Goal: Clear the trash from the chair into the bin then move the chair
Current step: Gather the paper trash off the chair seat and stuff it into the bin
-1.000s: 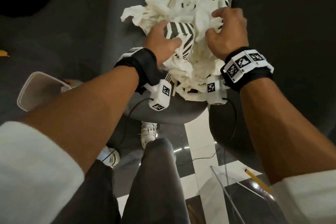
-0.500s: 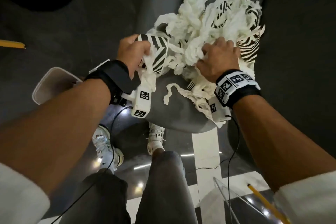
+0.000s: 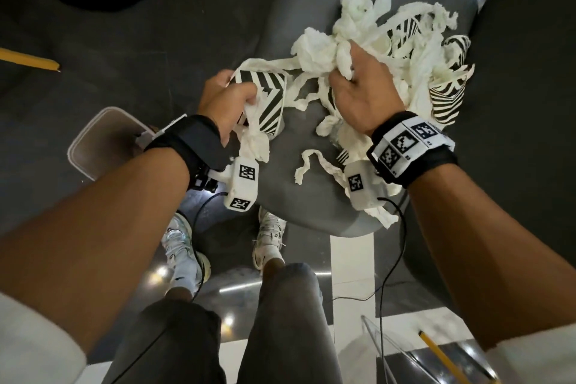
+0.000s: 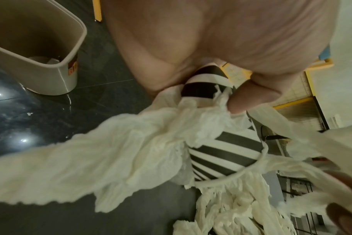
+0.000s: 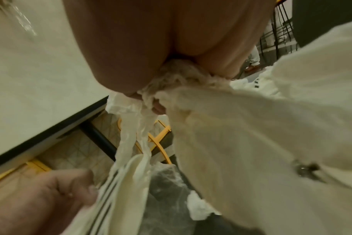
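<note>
While the pile was bunched tight under both hands a second ago, it now lies pulled apart — my left hand [image 3: 229, 100] has drawn away to the left with its share, and loose strips trail across the bared front of the grey chair [image 3: 311, 196] seat. I judge this to mean the first load is separating from the heap and is ready to go to the bin [image 3: 93, 146], which stands on the floor just left of the chair, below my left wrist.

Left hand: clenched round a striped paper cup [image 3: 268, 97] together with a wad of white tissue [image 3: 254, 143]; the wrist view confirms thumb and fingers curled about the cup.

Right hand [image 3: 358, 93]: fingers closed on a bunch of crumpled tissue trash [image 3: 318, 47] at the top of the heap, knuckles up. Its wrist view shows paper gripped in the palm.

Most of the trash — tissue strips and at least one more striped cup [image 3: 448, 97] — remains on the seat against the backrest. Clearing is at an early stage; the chair is not yet moved.
</note>
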A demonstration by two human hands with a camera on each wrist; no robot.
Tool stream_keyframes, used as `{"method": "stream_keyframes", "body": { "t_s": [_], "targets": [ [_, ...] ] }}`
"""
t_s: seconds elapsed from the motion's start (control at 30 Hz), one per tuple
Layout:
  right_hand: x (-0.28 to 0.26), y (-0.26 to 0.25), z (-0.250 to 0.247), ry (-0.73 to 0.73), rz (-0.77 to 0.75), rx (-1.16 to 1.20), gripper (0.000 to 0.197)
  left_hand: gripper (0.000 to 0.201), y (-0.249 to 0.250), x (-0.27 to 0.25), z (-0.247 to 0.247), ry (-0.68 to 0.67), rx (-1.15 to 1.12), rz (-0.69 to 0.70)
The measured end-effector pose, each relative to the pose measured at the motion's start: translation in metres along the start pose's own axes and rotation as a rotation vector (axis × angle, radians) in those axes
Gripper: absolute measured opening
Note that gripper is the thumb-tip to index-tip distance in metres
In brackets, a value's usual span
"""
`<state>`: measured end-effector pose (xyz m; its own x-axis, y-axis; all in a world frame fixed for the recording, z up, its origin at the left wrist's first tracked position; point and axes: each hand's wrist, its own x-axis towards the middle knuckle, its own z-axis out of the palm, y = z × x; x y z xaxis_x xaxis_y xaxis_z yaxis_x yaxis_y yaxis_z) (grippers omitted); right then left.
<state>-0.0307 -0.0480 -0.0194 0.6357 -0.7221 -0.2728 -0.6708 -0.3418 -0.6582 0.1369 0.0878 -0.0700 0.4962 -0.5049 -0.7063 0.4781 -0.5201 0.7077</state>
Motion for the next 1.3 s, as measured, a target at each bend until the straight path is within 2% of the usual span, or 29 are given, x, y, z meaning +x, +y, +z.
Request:
{"method": "stream_keyframes", "body": {
  "t_s": [0.03, 0.13, 0.27, 0.33, 0.43, 0.47, 0.6, 0.73, 0.83, 1.03, 1.17, 1.3],
  "targets": [
    [0.002, -0.009, 0.003, -0.001, 0.008, 0.035, 0.012, 0.033, -0.001, 0.0, -0.006, -0.003, -0.005, -0.007],
    [0.009, -0.041, 0.017, 0.016, 0.046, 0.27, 0.019, 0.046, -0.004, -0.003, -0.021, -0.028, -0.036, -0.017],
    [0.016, -0.09, 0.039, -0.021, 0.149, 0.649, 0.018, 0.052, -0.009, -0.009, -0.04, -0.088, -0.084, -0.048],
    [0.019, -0.114, 0.061, -0.07, 0.131, 0.751, 0.018, 0.048, -0.012, -0.013, -0.051, -0.104, -0.125, -0.057],
    [0.022, -0.138, 0.107, -0.114, 0.091, 0.68, 0.02, 0.019, -0.016, -0.021, -0.072, -0.165, -0.21, -0.069],
    [0.021, -0.145, 0.124, -0.134, 0.062, 0.646, 0.02, 0.015, -0.02, -0.023, -0.082, -0.187, -0.223, -0.086],
    [0.008, -0.167, 0.188, -0.243, 0.012, 0.565, 0.018, 0.035, -0.043, -0.029, -0.134, -0.165, -0.407, -0.163],
    [-0.001, -0.189, 0.242, -0.318, 0.055, 0.433, 0.029, 0.038, -0.069, -0.038, -0.192, -0.065, -0.532, -0.227],
    [-0.002, -0.203, 0.272, -0.351, 0.091, 0.549, 0.027, 0.043, -0.082, -0.043, -0.227, -0.019, -0.541, -0.224],
    [0.002, -0.243, 0.336, -0.418, 0.185, 0.61, 0.037, 0.039, -0.103, -0.029, -0.285, 0.178, -0.472, -0.105],
    [0.008, -0.263, 0.377, -0.423, 0.255, 0.721, 0.029, 0.026, -0.116, -0.01, -0.325, 0.386, -0.399, -0.098],
    [0.013, -0.267, 0.415, -0.465, 0.378, 0.759, 0.015, 0.019, -0.14, 0.011, -0.352, 0.443, -0.391, -0.111]
  ]
}}
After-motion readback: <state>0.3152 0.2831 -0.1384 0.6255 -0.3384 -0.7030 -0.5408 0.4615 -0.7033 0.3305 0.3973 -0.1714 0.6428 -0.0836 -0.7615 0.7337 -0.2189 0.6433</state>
